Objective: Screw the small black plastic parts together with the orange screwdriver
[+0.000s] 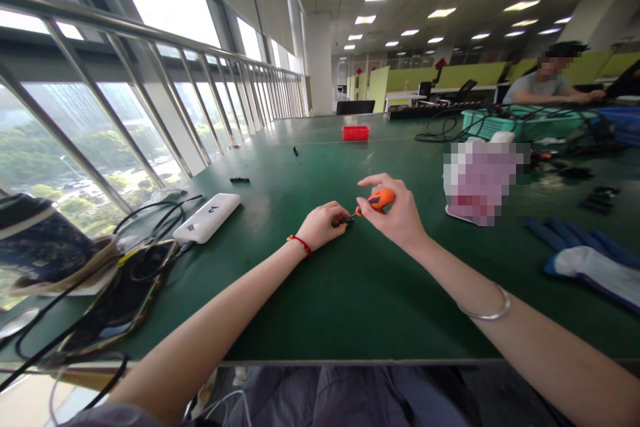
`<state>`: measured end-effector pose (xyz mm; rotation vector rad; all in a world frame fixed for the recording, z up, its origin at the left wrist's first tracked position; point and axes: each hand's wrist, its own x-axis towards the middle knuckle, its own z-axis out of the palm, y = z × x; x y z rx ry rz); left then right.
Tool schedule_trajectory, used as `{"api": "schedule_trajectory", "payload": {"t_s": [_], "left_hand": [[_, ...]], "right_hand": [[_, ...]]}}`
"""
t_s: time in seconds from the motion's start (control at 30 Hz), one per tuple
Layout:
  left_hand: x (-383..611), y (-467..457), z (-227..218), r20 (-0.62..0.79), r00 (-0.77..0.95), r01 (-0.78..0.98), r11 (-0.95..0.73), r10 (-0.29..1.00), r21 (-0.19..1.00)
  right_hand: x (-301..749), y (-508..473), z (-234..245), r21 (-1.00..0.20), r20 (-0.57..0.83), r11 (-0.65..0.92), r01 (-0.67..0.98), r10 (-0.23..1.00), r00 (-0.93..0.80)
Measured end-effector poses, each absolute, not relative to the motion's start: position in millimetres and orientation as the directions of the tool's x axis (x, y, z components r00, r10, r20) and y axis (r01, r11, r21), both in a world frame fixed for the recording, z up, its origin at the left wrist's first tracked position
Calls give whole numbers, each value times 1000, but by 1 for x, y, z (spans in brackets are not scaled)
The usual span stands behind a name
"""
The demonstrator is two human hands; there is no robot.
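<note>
My right hand (399, 217) grips an orange-handled screwdriver (383, 198), its index finger stretched out past the handle. The thin shaft points left toward a small black part (342, 221). That part is pinched in the fingers of my left hand (323, 225), close to the green tabletop (310, 300). The screwdriver's tip meets or nearly meets the part; I cannot tell which. My fingers cover much of the part, so its exact kind is unclear.
A white power bank (207, 218), cables and a phone (120, 293) lie at the left. Farther back sits a red basket (355, 133). On the right are a blue-and-white glove (595, 263), a green basket (530, 125) and a seated person (543, 80).
</note>
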<state>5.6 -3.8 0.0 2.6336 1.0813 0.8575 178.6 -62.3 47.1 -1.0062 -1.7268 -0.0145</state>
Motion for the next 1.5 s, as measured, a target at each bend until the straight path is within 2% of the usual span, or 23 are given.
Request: {"api": "schedule_trajectory", "payload": {"t_s": [0.13, 0.3, 0.53, 0.73, 0.93, 1.13, 1.33, 1.5], "left_hand": [[6, -4, 0, 446, 572, 596, -722, 688, 351], [6, -3, -1, 458, 571, 594, -728, 681, 341], [6, -4, 0, 452, 571, 590, -725, 686, 355], [5, -2, -3, 472, 573, 576, -739, 670, 349], [6, -3, 0, 450, 573, 588, -726, 685, 357], [6, -3, -1, 476, 555, 581, -728, 682, 365], [6, -4, 1, 446, 569, 590, -721, 691, 363], [5, -3, 0, 454, 543, 603, -704, 706, 375]], "right_hand": [[179, -61, 47, -449, 804, 676, 584, 591, -66], [178, -62, 46, -463, 772, 626, 627, 633, -62], [178, -64, 48, -437, 806, 689, 579, 585, -88], [179, -62, 46, -507, 731, 596, 623, 680, -56], [178, -61, 46, -419, 817, 701, 576, 569, -97], [179, -63, 45, -480, 717, 602, 638, 688, -111], [179, -63, 46, -474, 744, 647, 597, 657, -120], [182, -63, 48, -560, 665, 617, 552, 733, -144]]}}
